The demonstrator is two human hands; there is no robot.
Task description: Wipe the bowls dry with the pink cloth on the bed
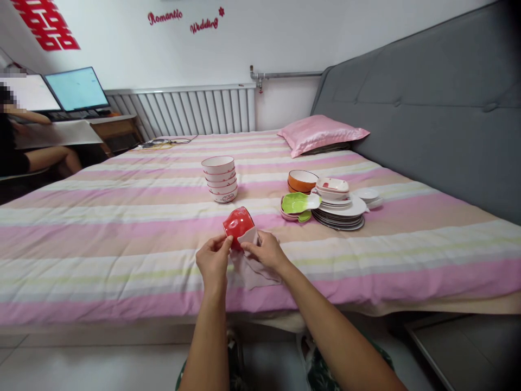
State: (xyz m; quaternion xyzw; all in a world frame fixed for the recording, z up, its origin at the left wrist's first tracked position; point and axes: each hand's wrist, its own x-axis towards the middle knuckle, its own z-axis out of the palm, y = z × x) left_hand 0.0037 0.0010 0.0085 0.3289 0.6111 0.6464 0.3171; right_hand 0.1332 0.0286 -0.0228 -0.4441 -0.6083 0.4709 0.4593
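A shiny red bowl (238, 221) is tilted on its side above the near part of the bed. My left hand (214, 259) pinches its left rim between thumb and fingers. A pale pink cloth (256, 271) is gripped in my right hand (265, 251), which presses it to the right side of the bowl; the cloth's lower part hangs onto the striped bedspread. Just beyond the bowl stands a stack of white bowls (220, 179) with red rims. The inside of the red bowl is mostly hidden.
To the right sit stacked plates (340, 217), a green leaf-shaped dish (297, 203), orange bowls (302, 179) and small white dishes (368, 195). A pink pillow (321, 133) lies by the grey headboard (423, 98). Cables (166, 142) lie at the far edge. Another person sits at a desk with monitors (77, 89).
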